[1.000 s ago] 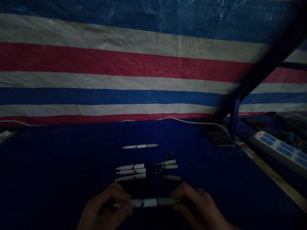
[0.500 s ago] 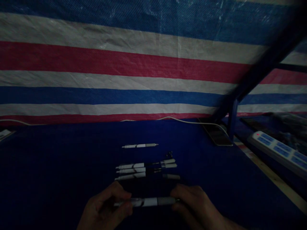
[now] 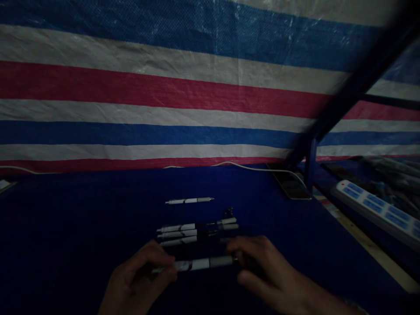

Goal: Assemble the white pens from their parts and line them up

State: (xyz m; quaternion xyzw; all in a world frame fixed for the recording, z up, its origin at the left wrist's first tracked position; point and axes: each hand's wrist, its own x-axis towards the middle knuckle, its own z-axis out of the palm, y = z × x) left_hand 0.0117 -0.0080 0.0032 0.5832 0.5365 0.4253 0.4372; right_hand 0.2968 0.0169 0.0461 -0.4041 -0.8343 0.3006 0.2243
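Note:
Both my hands hold one white and grey pen [image 3: 203,264] level above the dark blue table cloth [image 3: 82,227]. My left hand [image 3: 138,280] pinches its left end. My right hand [image 3: 262,267] grips its grey right end. Just beyond lie three disassembled pen bodies [image 3: 179,234] in a row, with loose grey tips [image 3: 228,224] to their right and small dark parts [image 3: 229,213] behind those. One whole pen [image 3: 189,201] lies alone farther back. The scene is dim.
A striped red, white and blue tarp [image 3: 164,96] hangs behind the table. A white cable [image 3: 249,168] runs along its foot to a phone [image 3: 290,186]. A blue frame post [image 3: 310,162] and a power strip [image 3: 377,210] stand at the right.
My hands and the held pen have moved slightly away from me, toward the row of pen parts. My right hand now covers the nearest loose grey tip. The view has shifted a little.

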